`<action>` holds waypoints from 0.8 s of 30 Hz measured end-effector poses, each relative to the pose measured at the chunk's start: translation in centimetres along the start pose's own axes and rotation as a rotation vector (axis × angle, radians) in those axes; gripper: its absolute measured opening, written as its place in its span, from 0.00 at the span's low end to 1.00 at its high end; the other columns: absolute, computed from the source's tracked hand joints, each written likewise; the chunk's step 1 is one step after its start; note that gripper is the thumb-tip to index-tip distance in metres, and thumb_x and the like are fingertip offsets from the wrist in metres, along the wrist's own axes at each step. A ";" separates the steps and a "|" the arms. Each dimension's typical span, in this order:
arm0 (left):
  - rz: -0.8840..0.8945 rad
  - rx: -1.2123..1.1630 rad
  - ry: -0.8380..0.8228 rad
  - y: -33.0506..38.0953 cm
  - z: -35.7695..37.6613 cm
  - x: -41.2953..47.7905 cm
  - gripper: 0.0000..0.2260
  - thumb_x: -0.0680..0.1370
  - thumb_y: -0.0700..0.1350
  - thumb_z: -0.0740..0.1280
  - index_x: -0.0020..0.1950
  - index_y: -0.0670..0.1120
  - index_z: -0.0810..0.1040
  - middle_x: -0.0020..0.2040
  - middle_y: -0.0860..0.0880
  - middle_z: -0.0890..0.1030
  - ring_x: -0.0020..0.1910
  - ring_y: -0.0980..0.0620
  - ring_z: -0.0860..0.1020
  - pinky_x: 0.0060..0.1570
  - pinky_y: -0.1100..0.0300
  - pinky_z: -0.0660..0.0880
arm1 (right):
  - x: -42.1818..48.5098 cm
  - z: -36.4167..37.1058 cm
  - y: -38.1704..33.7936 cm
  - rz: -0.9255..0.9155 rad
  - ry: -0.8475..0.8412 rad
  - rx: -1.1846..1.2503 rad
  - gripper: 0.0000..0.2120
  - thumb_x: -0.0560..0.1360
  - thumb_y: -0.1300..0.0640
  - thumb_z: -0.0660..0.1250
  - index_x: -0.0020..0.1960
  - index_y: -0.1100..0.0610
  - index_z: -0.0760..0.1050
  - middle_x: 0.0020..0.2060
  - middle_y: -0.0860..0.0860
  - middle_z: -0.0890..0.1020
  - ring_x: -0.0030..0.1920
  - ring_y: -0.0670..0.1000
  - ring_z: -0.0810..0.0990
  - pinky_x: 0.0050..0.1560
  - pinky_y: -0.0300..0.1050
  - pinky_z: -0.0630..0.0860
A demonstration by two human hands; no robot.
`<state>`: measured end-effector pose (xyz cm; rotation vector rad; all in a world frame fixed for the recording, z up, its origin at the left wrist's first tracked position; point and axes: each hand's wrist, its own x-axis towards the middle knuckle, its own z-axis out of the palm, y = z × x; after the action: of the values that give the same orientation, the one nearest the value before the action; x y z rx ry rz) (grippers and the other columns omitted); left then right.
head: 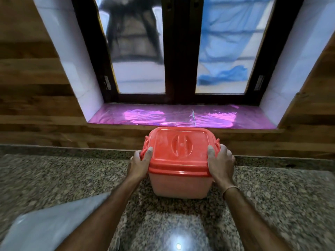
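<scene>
A red plastic container [179, 182] with a red lid [179, 147] stands on the speckled granite counter [72, 178], in the middle of the head view. My left hand [140, 163] grips its left side at the lid clip, thumb on top of the lid. My right hand [220, 162] grips the right side the same way, thumb on the lid and fingers curled round the right clip. A thin band circles my right wrist.
Behind the container a wooden wall rises to a window sill [181, 115] lined with shiny pink foil, under a dark-framed window [179, 51]. A pale grey sheet [45, 223] lies on the counter at the lower left.
</scene>
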<state>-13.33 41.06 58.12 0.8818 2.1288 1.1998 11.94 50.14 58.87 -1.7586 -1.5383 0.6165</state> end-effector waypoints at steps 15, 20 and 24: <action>-0.407 0.546 0.257 -27.8 -22.6 -10.1 0.39 0.76 0.65 0.68 0.81 0.46 0.61 0.78 0.38 0.63 0.75 0.36 0.64 0.73 0.39 0.64 | -32.4 17.1 -0.6 -0.232 -0.784 -0.210 0.33 0.81 0.45 0.67 0.79 0.61 0.61 0.73 0.57 0.71 0.75 0.61 0.68 0.72 0.52 0.67; -0.594 0.476 0.231 -35.1 -29.9 -11.3 0.49 0.72 0.67 0.73 0.82 0.43 0.54 0.78 0.35 0.61 0.77 0.33 0.62 0.73 0.37 0.62 | -35.7 21.9 0.7 -0.011 -0.769 -0.170 0.21 0.71 0.44 0.75 0.53 0.57 0.74 0.48 0.54 0.81 0.49 0.56 0.80 0.50 0.52 0.78; -0.574 0.244 0.222 -38.1 -32.3 -11.1 0.43 0.73 0.56 0.77 0.79 0.39 0.61 0.74 0.35 0.70 0.71 0.33 0.71 0.68 0.40 0.71 | -36.3 22.2 -0.6 0.429 -0.704 0.284 0.15 0.70 0.54 0.78 0.48 0.64 0.82 0.50 0.68 0.86 0.46 0.59 0.84 0.52 0.59 0.83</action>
<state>-39.90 0.82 41.01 0.1915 2.5024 0.7773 -11.48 19.04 41.65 -1.7413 -1.3865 1.7227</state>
